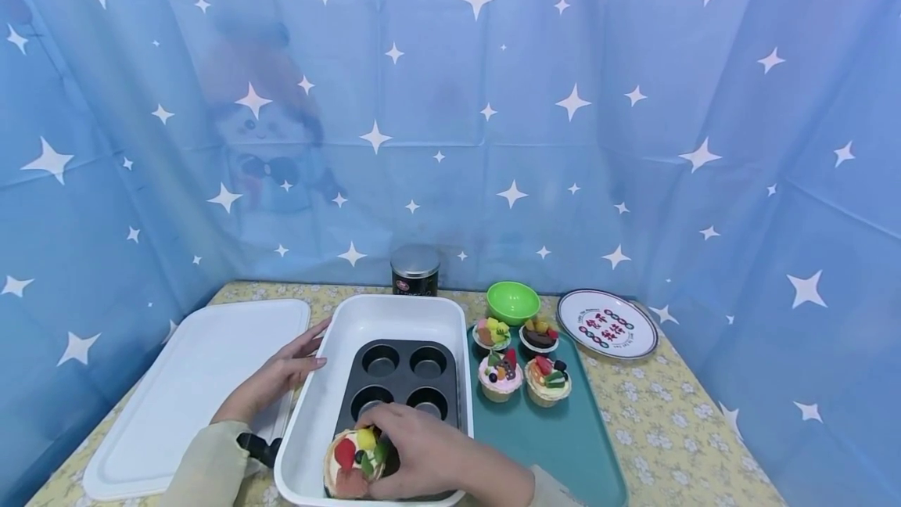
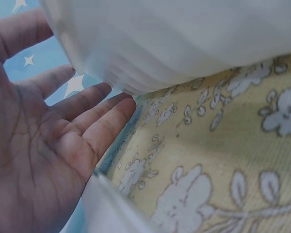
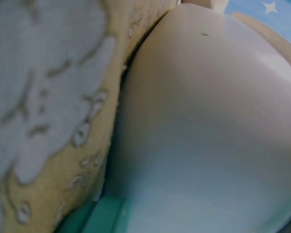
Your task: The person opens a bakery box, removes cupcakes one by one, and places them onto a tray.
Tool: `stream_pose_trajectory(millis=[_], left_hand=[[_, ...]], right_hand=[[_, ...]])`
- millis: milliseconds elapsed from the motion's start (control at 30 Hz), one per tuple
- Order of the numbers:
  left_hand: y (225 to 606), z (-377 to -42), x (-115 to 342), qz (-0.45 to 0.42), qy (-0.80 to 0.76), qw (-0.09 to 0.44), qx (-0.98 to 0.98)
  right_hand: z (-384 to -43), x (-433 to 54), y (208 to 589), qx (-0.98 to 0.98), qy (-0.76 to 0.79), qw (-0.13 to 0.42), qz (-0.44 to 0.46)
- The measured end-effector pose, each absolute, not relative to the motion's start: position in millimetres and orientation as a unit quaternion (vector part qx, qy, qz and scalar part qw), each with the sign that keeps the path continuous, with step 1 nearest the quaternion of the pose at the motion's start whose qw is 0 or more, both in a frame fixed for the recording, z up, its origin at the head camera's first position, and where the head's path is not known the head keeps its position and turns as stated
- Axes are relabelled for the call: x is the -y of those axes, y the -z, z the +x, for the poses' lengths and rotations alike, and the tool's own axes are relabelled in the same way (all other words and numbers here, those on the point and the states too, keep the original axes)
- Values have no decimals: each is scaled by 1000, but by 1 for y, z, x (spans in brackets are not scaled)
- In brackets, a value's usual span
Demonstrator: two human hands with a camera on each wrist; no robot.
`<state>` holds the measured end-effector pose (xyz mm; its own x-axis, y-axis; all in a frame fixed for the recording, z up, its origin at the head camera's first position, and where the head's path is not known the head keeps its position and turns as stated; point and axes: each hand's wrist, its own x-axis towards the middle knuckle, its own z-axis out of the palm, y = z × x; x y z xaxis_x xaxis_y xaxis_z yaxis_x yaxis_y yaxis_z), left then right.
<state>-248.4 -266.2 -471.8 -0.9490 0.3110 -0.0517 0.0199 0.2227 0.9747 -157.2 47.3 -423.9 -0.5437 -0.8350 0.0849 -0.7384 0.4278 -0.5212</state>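
Note:
My right hand [image 1: 425, 448] grips a fruit-topped cupcake [image 1: 346, 466] by its side, over the front of a dark muffin pan [image 1: 403, 375]. The pan lies inside a deep white plastic bin [image 1: 394, 315]; its back and middle cups show bare, and the front ones are mostly hidden by the hand and cupcake. At the bin's left side my left hand [image 1: 271, 382] has its thumb near the rim. The left wrist view shows that hand [image 2: 43, 131] with fingers extended along the bin's outer wall [image 2: 150, 43].
Several decorated cupcakes [image 1: 500, 375] stand on a teal tray [image 1: 563, 452] right of the bin. Behind are a green bowl [image 1: 513, 302], a dark canister [image 1: 415, 272] and a white plate [image 1: 598, 311]. A white lid [image 1: 190, 397] lies at left on the flowered tablecloth [image 1: 676, 421].

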Motion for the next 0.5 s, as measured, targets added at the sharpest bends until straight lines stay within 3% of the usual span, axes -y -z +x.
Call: stream_pose_trajectory(millis=[500], left_hand=[[472, -248, 267, 117, -613, 120, -772]], right_hand=[[-168, -78, 389, -820, 337, 36, -460]])
